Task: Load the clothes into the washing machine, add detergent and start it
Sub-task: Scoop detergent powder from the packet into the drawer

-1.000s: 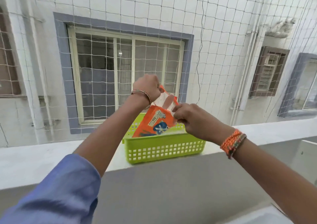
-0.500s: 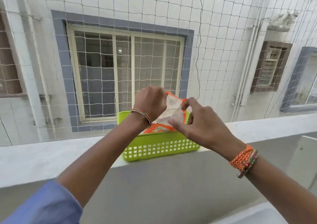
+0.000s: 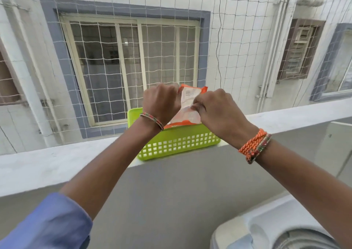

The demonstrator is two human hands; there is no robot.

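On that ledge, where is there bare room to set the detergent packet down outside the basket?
The ledge is bare from the green basket leftward to the frame edge, and again right of the basket toward the far corner. The crowded spot is the basket itself, where the left hand and right hand grip the orange packet.

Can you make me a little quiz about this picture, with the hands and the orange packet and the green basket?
1. True or false: both hands are holding the orange packet.
2. Where does the green basket sit? A) on the floor B) on the white ledge C) inside the washing machine
3. Fill the gap: the thick orange wristband is on the ____ wrist.

Key:
1. True: the left hand and the right hand both pinch its top.
2. B
3. right
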